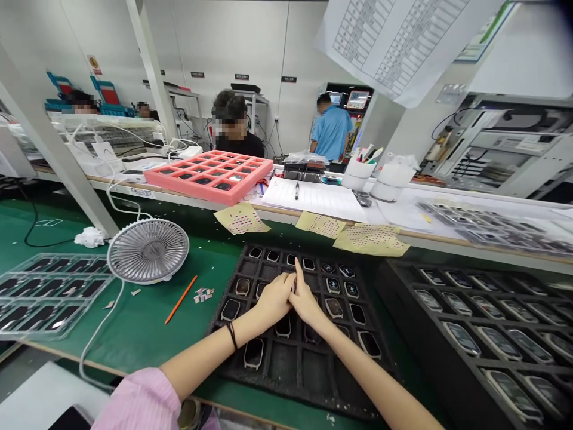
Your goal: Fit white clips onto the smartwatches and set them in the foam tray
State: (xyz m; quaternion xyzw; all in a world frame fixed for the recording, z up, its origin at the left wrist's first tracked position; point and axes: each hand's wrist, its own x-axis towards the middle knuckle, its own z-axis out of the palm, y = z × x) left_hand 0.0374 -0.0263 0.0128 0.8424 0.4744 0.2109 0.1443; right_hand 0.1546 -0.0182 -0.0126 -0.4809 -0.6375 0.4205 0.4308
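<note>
Left hand [274, 297] and right hand [306, 300] together over tray [286, 386] at table's [150, 310] near edge; grip indeterminable. Tray part-filled, watches [254, 353] seated.

My head view comes through bright and evenly lit, with pale light over the white wall [259, 51] and green worktop [152, 310]; I can't see the lamps themselves. Shadow pools under the raised shelf [416, 218]. Small glints sit on the watch faces [463, 337]. The wide lens bends and stretches the edges, the upper right corner darkens, and the hanging sheet's [394, 45] print seems too soft to read.
</note>
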